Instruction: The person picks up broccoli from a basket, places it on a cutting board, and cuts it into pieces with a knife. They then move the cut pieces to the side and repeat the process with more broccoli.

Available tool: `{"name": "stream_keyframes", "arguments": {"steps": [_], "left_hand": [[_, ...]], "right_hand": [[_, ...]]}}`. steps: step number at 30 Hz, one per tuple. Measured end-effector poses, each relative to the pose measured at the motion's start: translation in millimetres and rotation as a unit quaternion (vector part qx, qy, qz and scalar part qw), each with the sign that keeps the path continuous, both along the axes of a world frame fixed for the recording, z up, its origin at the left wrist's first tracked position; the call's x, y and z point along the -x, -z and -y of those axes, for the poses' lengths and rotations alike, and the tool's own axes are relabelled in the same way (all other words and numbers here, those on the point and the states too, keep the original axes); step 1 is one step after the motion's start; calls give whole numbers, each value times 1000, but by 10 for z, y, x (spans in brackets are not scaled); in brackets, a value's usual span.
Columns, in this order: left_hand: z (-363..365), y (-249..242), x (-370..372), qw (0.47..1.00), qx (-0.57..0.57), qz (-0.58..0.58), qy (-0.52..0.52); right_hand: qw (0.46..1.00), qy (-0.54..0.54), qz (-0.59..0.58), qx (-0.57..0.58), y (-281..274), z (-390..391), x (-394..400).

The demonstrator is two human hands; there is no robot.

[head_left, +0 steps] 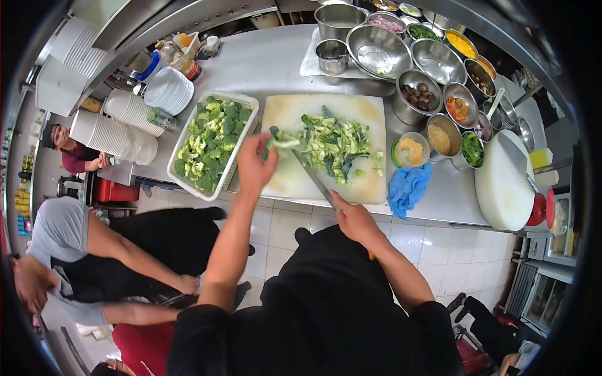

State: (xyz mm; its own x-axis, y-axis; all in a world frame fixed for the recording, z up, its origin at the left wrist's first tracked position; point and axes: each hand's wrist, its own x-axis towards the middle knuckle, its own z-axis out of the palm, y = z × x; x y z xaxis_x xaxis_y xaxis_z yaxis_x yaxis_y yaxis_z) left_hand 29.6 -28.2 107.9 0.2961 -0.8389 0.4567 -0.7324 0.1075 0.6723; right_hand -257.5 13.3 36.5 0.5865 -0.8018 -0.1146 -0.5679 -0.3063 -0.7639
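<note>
My left hand (258,164) is closed round a piece of broccoli (283,143) over the left part of the white cutting board (282,108). In my right hand (356,218) is the handle of a knife (315,180), whose blade points up and left, its tip close to the broccoli piece. Cut green and pale pieces (335,141) lie heaped on the board, right of the blade. Left of the board stands a white basket (251,128) full of broccoli florets (216,135).
Metal bowls (378,51) of ingredients fill the back right. A blue cloth (409,190) and a small tub (411,150) lie right of the board. Stacked white plates (169,91) stand left. Other people are at the left and lower right, one person's arm (147,262) near the basket.
</note>
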Motion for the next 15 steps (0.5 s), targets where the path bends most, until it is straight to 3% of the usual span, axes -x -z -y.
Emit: {"name": "stream_keyframes", "arguments": {"steps": [1, 3, 8, 15], "left_hand": [[-180, 82, 101, 999, -37, -31, -14], [-438, 396, 278, 994, -79, -69, -27], [-620, 1060, 365, 995, -70, 6, -69], [-629, 1006, 355, 994, -84, -29, -63]], "right_hand": [[997, 8, -38, -63, -296, -15, 58], [996, 20, -39, -83, -451, -95, 159], [994, 3, -66, -86, -587, -235, 308], [989, -42, -100, -102, -645, -281, 324]]}}
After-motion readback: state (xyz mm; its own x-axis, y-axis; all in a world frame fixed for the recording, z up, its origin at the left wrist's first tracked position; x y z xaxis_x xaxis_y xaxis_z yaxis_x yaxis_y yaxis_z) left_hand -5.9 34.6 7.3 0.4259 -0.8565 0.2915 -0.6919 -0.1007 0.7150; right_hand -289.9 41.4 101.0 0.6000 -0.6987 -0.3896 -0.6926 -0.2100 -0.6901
